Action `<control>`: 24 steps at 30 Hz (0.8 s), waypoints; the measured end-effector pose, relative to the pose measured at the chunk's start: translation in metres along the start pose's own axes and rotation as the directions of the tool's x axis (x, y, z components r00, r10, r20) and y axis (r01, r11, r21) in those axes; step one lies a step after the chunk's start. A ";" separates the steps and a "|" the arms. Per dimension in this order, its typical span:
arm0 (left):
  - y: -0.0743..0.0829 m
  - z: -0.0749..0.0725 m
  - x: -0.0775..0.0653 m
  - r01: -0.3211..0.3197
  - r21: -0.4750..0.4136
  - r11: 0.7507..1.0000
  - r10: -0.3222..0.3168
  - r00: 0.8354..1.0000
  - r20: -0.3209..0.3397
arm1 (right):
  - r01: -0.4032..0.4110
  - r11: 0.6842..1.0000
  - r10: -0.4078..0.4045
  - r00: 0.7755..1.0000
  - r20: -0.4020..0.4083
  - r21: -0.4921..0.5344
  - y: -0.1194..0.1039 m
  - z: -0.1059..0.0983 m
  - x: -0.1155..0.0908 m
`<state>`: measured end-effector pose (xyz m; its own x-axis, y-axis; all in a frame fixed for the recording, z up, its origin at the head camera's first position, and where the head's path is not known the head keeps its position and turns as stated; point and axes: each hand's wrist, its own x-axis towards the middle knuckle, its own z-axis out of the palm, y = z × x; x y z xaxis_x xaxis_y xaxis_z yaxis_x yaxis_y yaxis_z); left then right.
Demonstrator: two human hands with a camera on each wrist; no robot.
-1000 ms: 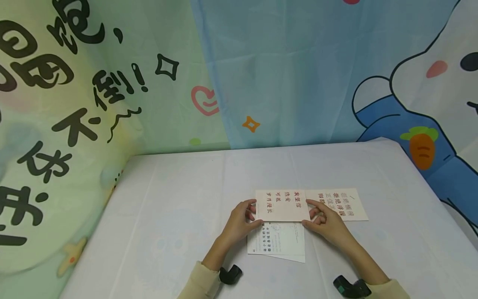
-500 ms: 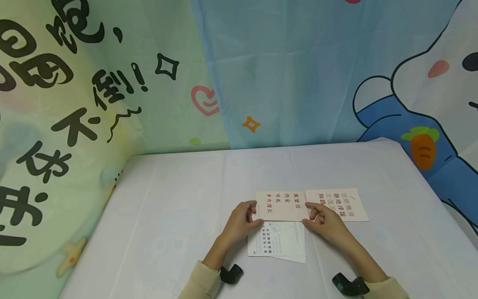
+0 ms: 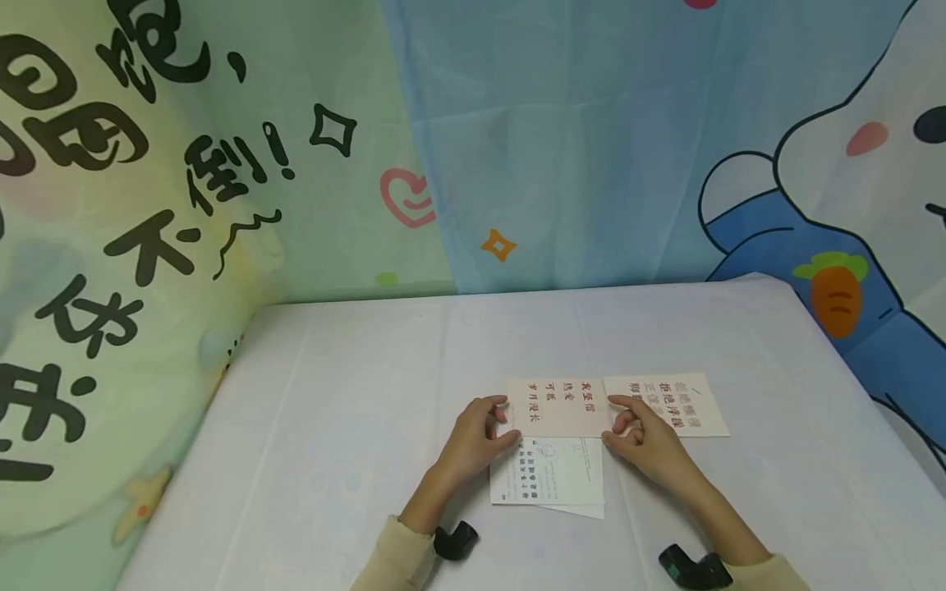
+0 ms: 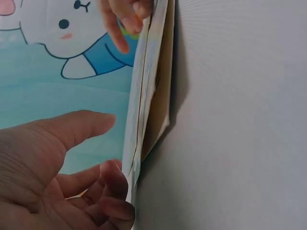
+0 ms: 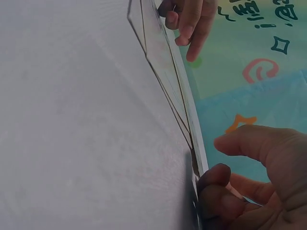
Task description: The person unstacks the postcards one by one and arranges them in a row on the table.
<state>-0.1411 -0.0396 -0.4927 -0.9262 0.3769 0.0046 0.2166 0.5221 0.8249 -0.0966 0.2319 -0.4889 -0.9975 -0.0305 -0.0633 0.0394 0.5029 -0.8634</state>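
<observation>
A cream postcard with red characters (image 3: 557,408) lies between my two hands, overlapping the far part of a white postcard (image 3: 550,476) with printed lines. My left hand (image 3: 475,439) rests at its left side, index fingertip by the far corner and thumb at the near corner. In the left wrist view, the thumb (image 4: 91,125) is apart from the cards and the bent fingers (image 4: 115,189) lie at their edge. My right hand (image 3: 654,439) sits at the right side, reaching over a second cream postcard (image 3: 698,406). Its thumb (image 5: 240,143) also stands off the cards.
Another white sheet (image 3: 587,511) peeks out beneath the white postcard. A white cloth covers the table (image 3: 355,394). A printed curtain (image 3: 576,164) hangs along the back. Black wrist cameras (image 3: 456,541) sit by the cream sleeves (image 3: 395,554).
The upper cream postcard has dropped slightly toward the table. The right hand has shifted a little right, off the card's edge. The white postcard has slid slightly. The left hand is nearly unmoved.
</observation>
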 end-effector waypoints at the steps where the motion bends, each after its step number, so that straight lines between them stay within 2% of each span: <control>1: 0.001 -0.001 -0.001 0.002 -0.001 1.000 -0.002 1.000 -0.001 | 0.002 1.000 -0.002 1.000 -0.006 0.008 -0.001 0.000 -0.001; 7: 0.002 -0.005 -0.008 0.008 0.006 1.000 -0.008 1.000 0.001 | -0.004 0.999 0.005 1.000 -0.019 0.054 -0.005 -0.002 -0.005; 14: 0.004 -0.007 -0.016 -0.015 0.014 1.000 0.015 1.000 0.012 | -0.013 1.000 0.014 1.000 -0.026 0.014 -0.008 0.000 -0.009; 24: 0.007 -0.010 -0.028 -0.019 0.108 0.994 0.015 0.999 0.040 | -0.024 1.000 0.023 1.000 -0.005 -0.012 -0.008 0.003 -0.017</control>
<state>-0.1168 -0.0546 -0.4812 -0.9099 0.4148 -0.0060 0.2660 0.5945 0.7588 -0.0800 0.2261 -0.4826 -0.9966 -0.0140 -0.0808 0.0622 0.5139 -0.8556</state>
